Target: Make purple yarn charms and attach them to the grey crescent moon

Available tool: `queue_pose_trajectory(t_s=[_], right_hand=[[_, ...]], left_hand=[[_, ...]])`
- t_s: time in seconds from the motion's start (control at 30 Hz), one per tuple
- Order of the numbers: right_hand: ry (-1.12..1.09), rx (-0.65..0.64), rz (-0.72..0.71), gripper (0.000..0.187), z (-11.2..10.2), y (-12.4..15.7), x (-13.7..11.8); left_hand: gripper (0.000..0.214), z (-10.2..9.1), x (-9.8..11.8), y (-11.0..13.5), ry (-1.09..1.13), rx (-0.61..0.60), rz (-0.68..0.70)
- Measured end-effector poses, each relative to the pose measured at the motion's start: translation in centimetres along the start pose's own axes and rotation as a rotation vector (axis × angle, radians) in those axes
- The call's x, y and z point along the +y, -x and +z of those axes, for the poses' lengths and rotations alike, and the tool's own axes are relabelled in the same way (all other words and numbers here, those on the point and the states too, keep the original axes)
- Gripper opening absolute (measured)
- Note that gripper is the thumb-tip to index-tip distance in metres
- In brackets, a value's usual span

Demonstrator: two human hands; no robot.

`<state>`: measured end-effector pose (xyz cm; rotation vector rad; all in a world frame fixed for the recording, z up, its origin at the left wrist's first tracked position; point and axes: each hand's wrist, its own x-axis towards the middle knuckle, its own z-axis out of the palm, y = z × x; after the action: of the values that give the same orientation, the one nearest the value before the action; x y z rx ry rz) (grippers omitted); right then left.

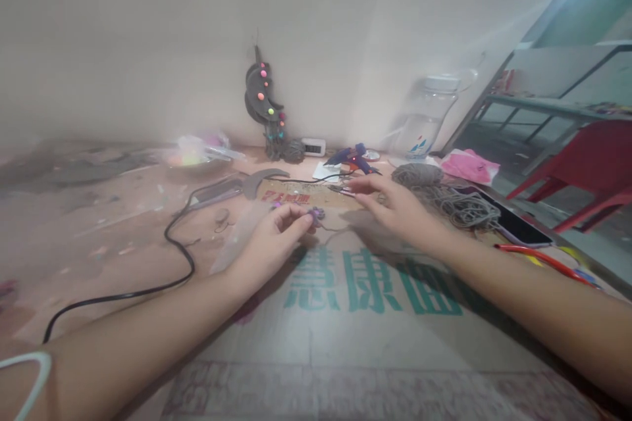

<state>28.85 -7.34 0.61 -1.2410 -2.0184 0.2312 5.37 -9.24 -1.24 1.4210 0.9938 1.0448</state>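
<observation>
My left hand [276,230] is closed in a pinch on a small purple flower-like piece [316,214] with a thin wire trailing from it, held just above a flat cardboard sheet [355,316] with green characters. My right hand [390,200] reaches forward over the cardboard, fingers stretched out toward a blue glue gun [351,158] lying near the wall. Nothing shows in the right hand. A pile of grey cord [444,197] lies just right of that hand.
A black cable [172,243] snakes across the table at left. A dark crescent ornament with coloured beads [264,99] leans on the wall. A clear plastic jar [427,115], pink cloth [469,164], phone [513,220], red-handled pliers [538,256] and a red chair [587,164] sit at right.
</observation>
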Motion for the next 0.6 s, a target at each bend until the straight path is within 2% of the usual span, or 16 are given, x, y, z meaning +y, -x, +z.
queue_pose_trajectory(t_s=[0.1, 0.23, 0.43, 0.6], right_hand=[[0.185, -0.052, -0.011, 0.030, -0.3, -1.3, 2.8], [0.372, -0.144, -0.034, 0.035, 0.7, -1.8, 5.4], [0.445, -0.148, -0.009, 0.018, 1.0, -1.8, 5.6], [0.497, -0.149, -0.027, 0.030, 1.0, -1.7, 5.5]], left_hand=[[0.025, 0.0, -0.2, 0.0, -0.003, -0.021, 0.020], [0.023, -0.1, -0.3, 0.0, -0.027, -0.046, 0.051], [0.022, -0.2, -0.6, 0.0, -0.013, -0.075, 0.044], [0.021, -0.1, -0.5, -0.2, 0.039, -0.057, 0.014]])
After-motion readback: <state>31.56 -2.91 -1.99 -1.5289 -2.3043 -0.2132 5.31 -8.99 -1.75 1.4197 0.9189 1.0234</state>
